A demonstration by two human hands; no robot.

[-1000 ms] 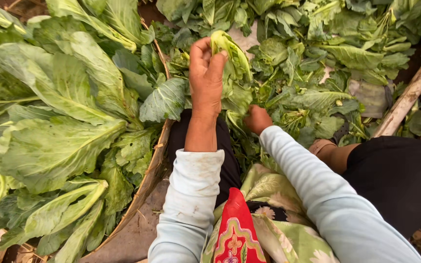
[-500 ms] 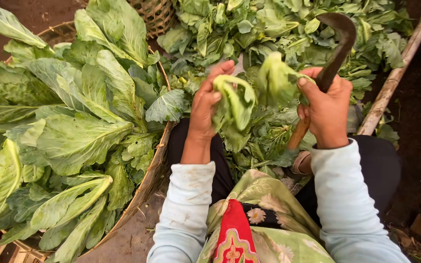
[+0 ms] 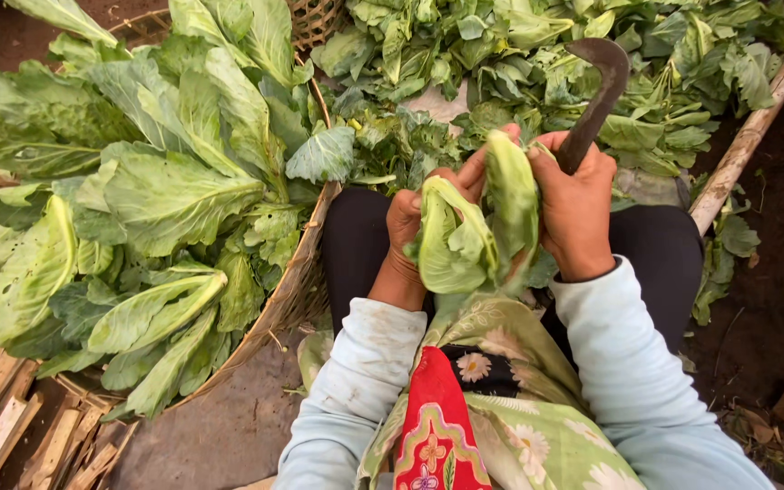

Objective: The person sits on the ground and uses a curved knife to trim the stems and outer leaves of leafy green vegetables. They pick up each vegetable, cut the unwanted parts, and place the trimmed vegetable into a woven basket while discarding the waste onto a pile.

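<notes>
The left hand [image 3: 407, 238] was closed around a small leafy cabbage [image 3: 465, 231], held over the lap in front of the body, with the fingers wrapped into its leaves. The right hand [image 3: 576, 210] gripped the handle of a curved sickle [image 3: 596, 95] in a closed fist, blade pointing up, while its fingers also touched the cabbage's right side. A woven basket [image 3: 299, 272] heaped with large leaves [image 3: 151, 195] stood just to the left, and loose cut greens [image 3: 537, 54] lay on the ground ahead.
</notes>
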